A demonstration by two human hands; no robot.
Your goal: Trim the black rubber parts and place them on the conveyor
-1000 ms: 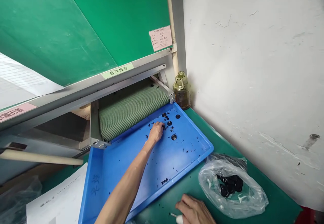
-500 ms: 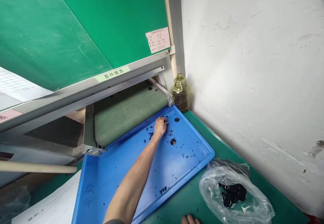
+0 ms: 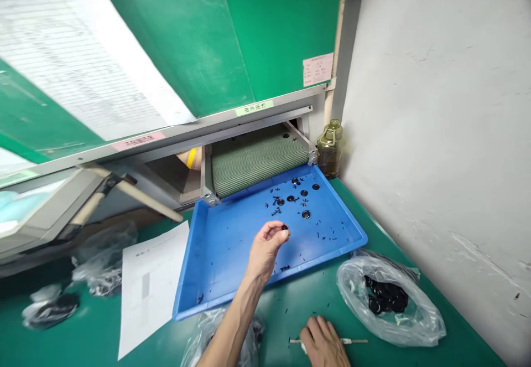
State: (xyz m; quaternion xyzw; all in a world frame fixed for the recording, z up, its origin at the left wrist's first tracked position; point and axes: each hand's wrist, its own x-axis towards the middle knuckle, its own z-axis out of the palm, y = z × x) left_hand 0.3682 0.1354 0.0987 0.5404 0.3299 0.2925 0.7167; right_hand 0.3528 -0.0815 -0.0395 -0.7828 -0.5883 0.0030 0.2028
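Note:
My left hand [image 3: 267,248] is raised over the blue tray [image 3: 232,267], thumb and fingers pinched on a small black ring-like part [image 3: 284,227]. In the tray lie several black round parts, one of them a black ring [image 3: 306,214], along with scattered small black scraps [image 3: 276,210]. My right hand [image 3: 323,342] rests on the green table with its fingers curled over a thin white stick-like tool [image 3: 354,341], which sticks out on both sides. To its right, an open clear plastic bag [image 3: 418,328] contains several black round parts [image 3: 388,296].
A green ribbed conveyor belt [image 3: 257,159] ends above the tray's back edge. An olive bottle [image 3: 331,148] stands beside it near the white wall [image 3: 448,134]. Left of the tray lie a paper sheet [image 3: 153,284] and plastic bags [image 3: 103,267]. Another bag [image 3: 199,345] sits under my left forearm.
My left hand has drawn back from the tray's far side toward me, now with a black part in its fingers. My view has swung left, and my right hand shows more fully.

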